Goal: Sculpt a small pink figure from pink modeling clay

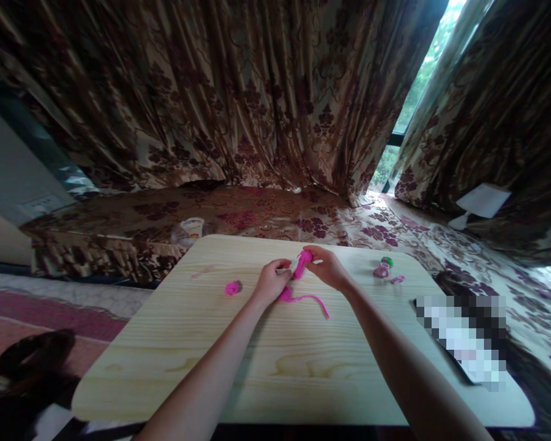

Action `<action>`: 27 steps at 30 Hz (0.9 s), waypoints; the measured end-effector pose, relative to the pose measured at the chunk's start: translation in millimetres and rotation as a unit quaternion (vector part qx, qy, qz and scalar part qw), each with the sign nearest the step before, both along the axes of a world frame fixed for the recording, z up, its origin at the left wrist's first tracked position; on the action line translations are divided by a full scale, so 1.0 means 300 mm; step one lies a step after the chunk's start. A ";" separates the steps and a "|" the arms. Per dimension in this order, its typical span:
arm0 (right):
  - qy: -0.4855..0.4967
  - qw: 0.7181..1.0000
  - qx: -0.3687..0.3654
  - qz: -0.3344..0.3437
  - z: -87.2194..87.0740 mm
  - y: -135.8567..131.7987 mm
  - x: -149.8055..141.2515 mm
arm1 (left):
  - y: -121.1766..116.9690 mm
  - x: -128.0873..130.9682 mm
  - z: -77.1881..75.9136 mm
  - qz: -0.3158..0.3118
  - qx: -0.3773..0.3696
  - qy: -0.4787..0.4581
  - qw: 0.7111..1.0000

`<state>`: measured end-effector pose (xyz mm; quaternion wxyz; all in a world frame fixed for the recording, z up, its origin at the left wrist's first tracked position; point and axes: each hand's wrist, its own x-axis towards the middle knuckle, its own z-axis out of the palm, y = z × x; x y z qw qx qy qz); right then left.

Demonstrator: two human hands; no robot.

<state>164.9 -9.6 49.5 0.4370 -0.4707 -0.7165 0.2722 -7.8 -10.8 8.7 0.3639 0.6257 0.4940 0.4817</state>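
Note:
Both my hands meet over the middle of a light wooden table (266, 361). My right hand (327, 267) pinches a small bundle of bright pink yarn (302, 264) at its upper end. My left hand (272, 281) is closed beside it, fingers curled on the lower part of the same yarn. A loose pink strand (310, 299) trails from the hands toward me across the tabletop. A small pink pom-pom-like piece (232, 287) lies left of my left hand.
Right of my hands lie a few small pink and green bits (384, 268). A blurred-out flat object (463, 337) sits at the table's right edge. Behind the table is a patterned cushioned seat (257, 214) with a clear plastic cup (189, 231), backed by heavy curtains (239, 92).

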 end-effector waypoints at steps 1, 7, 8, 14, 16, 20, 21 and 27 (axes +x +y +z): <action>-0.005 1.000 0.003 0.001 0.001 -0.002 0.001 | -0.007 -0.005 0.005 0.014 0.005 0.006 1.000; -0.028 1.000 0.009 0.009 0.005 -0.018 -0.004 | -0.031 0.017 0.049 0.048 0.052 0.036 0.997; -0.031 0.999 0.010 0.009 0.007 -0.021 -0.005 | -0.030 0.025 0.056 0.049 0.059 0.039 0.996; -0.031 0.999 0.012 -0.002 0.029 -0.031 -0.006 | -0.021 0.036 0.081 0.068 0.076 0.050 0.994; -0.024 1.000 0.012 -0.011 0.035 -0.032 -0.005 | -0.031 0.029 0.077 0.087 0.078 0.052 0.992; 0.000 0.999 0.001 -0.038 0.036 -0.033 -0.020 | -0.064 0.040 0.051 0.080 0.085 0.069 0.991; 0.007 0.999 -0.005 -0.045 0.036 -0.034 -0.027 | -0.069 0.050 0.044 0.074 0.089 0.073 0.991; 0.035 0.997 -0.036 -0.059 0.059 -0.047 -0.034 | -0.054 0.095 0.028 0.046 0.093 0.067 0.992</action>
